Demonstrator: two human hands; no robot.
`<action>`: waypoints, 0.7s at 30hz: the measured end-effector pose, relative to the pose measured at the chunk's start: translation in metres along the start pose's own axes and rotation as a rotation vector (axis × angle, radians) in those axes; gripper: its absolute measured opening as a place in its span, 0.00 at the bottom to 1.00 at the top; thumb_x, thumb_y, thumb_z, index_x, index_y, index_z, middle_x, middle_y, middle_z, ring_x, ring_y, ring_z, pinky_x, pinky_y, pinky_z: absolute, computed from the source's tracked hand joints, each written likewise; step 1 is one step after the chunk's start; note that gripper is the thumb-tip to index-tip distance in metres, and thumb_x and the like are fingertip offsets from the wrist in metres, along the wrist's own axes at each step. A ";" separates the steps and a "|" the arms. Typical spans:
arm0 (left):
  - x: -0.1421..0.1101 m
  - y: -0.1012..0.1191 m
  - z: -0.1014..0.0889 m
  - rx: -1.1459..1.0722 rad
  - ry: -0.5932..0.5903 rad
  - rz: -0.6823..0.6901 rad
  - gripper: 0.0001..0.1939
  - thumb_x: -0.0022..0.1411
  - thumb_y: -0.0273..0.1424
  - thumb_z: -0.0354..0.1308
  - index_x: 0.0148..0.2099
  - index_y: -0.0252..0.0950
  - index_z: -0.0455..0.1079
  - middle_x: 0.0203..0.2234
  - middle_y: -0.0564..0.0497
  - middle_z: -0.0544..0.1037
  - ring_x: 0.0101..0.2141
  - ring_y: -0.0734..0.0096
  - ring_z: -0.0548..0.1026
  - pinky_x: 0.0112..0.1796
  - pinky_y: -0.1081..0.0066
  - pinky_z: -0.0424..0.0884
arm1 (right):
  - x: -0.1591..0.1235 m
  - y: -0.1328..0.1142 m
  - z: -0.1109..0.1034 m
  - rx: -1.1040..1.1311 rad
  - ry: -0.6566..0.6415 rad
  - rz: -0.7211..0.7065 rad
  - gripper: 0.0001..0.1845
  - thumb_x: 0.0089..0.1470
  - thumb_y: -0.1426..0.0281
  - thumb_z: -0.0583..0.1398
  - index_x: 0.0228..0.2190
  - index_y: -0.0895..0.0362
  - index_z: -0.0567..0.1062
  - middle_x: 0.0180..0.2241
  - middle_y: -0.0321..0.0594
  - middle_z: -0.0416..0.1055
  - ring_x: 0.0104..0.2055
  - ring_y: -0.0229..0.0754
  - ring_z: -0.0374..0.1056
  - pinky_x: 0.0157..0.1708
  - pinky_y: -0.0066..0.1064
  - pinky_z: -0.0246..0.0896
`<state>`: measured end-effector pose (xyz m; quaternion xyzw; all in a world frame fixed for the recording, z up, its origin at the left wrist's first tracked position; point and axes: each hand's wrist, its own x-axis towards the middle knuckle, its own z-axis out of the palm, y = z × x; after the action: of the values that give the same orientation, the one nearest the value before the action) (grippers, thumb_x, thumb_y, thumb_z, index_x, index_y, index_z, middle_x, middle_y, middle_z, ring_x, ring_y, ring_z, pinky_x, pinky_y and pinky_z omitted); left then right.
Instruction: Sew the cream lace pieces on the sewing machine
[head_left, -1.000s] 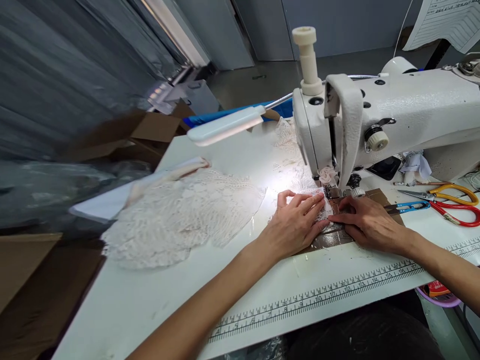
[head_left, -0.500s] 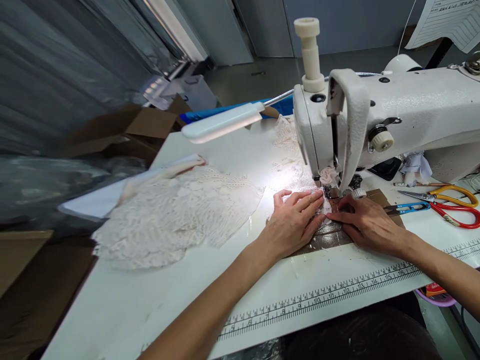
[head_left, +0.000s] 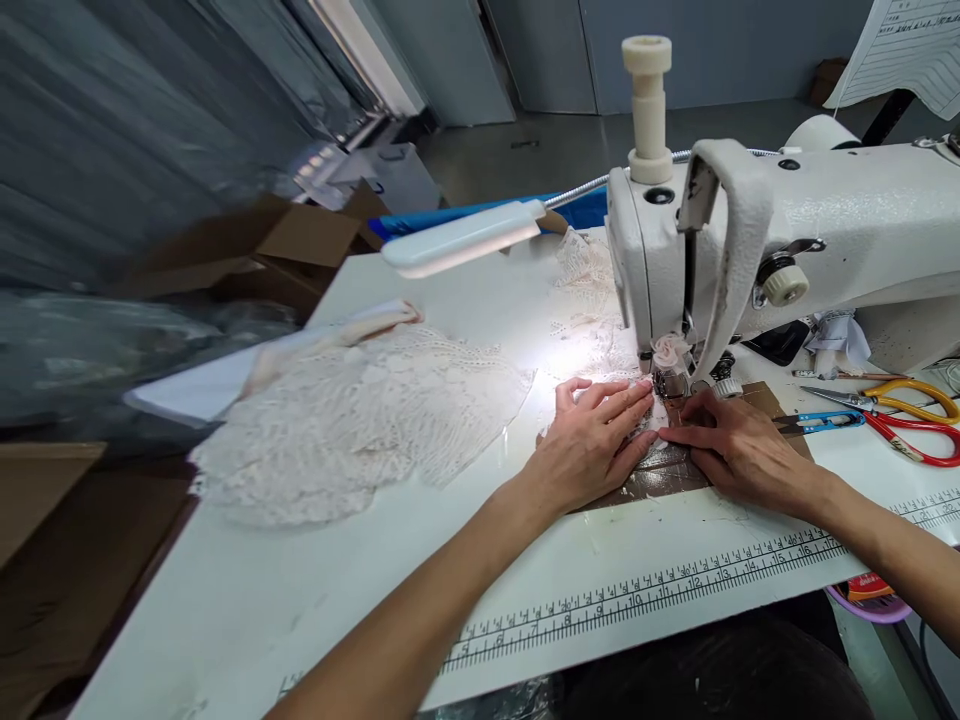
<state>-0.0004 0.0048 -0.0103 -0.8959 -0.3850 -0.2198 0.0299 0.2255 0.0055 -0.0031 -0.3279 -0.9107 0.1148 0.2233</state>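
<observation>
White lace fabric (head_left: 600, 345) runs under the needle area of a white sewing machine (head_left: 664, 270). My left hand (head_left: 592, 440) lies flat on the lace just left of the presser foot (head_left: 667, 384), fingers stretched out. On the other side, my right hand (head_left: 739, 445) has its fingers bent and drawn together at the lace's right edge; its fingertips are partly hidden. The two hands nearly touch in front of the foot. A small pink ruffled piece (head_left: 670, 351) sits on the machine just above the foot. Beneath the hands is a brown plate (head_left: 660, 482).
A heap of lace (head_left: 360, 430) lies on the white table (head_left: 300, 590) at left. Blue thread snips (head_left: 821, 422) and red and yellow-handled scissors (head_left: 911, 425) lie at right. A lamp (head_left: 465, 238) hangs over the table. A printed ruler (head_left: 637, 597) follows the front edge. Cardboard boxes (head_left: 307, 235) stand left.
The camera view has shifted slightly, so the machine and table things appear a little farther right. Both hands stay in nearly the same place by the presser foot.
</observation>
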 end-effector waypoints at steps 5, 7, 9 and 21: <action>0.000 0.000 0.000 -0.020 -0.011 -0.013 0.17 0.73 0.37 0.45 0.55 0.36 0.69 0.54 0.43 0.75 0.50 0.54 0.73 0.48 0.47 0.61 | -0.004 0.004 0.005 -0.022 0.031 -0.005 0.18 0.62 0.73 0.53 0.48 0.51 0.78 0.41 0.45 0.69 0.41 0.42 0.67 0.42 0.36 0.68; 0.000 0.000 0.000 -0.027 -0.020 -0.022 0.18 0.72 0.37 0.45 0.55 0.37 0.69 0.54 0.42 0.75 0.50 0.55 0.73 0.49 0.46 0.61 | -0.005 0.006 0.007 -0.023 0.042 -0.003 0.19 0.62 0.73 0.53 0.48 0.51 0.78 0.41 0.45 0.69 0.41 0.42 0.67 0.42 0.36 0.68; 0.000 -0.001 0.001 -0.032 -0.025 -0.028 0.18 0.72 0.38 0.45 0.55 0.38 0.69 0.54 0.43 0.75 0.50 0.55 0.73 0.51 0.45 0.60 | -0.005 0.007 0.008 -0.020 0.045 -0.001 0.19 0.61 0.73 0.53 0.49 0.50 0.78 0.41 0.45 0.69 0.41 0.42 0.67 0.43 0.37 0.69; 0.000 0.002 0.001 0.083 -0.007 0.016 0.17 0.73 0.35 0.44 0.54 0.35 0.68 0.54 0.42 0.75 0.49 0.56 0.73 0.53 0.46 0.59 | -0.006 0.008 0.009 0.036 0.026 0.043 0.19 0.61 0.73 0.53 0.48 0.50 0.78 0.42 0.45 0.69 0.42 0.42 0.68 0.44 0.38 0.69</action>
<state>0.0022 0.0037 -0.0110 -0.8977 -0.3866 -0.2004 0.0677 0.2297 0.0072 -0.0155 -0.3448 -0.8983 0.1315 0.2385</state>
